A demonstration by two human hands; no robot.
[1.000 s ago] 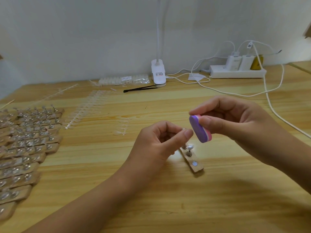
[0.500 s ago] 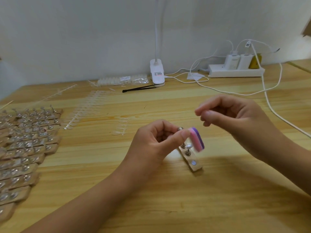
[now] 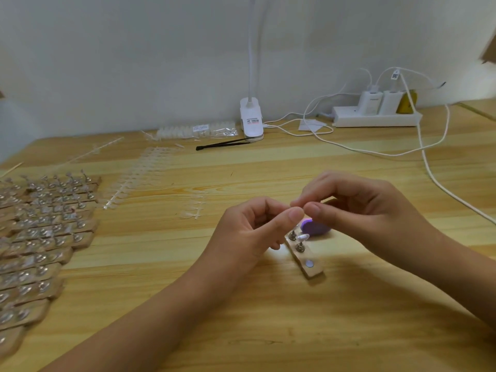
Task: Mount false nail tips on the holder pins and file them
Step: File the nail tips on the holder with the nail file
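Pinched fingertip to fingertip, the left hand (image 3: 249,232) and right hand (image 3: 370,210) nip something too small to see, likely a nail tip, just above the wooden holder (image 3: 312,271), purple file (image 3: 318,229) lying behind it, so seat it squarely on a bare pin (image 3: 300,247) beside the mounted tip (image 3: 302,237).

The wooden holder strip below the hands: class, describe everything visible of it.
The wooden holder strip is a pale bar lying flat on the table, slanting near-right. Two metal pins stand on it; a clear nail tip sits at the far one. A round silver disc marks its near end. A purple file block lies just behind.
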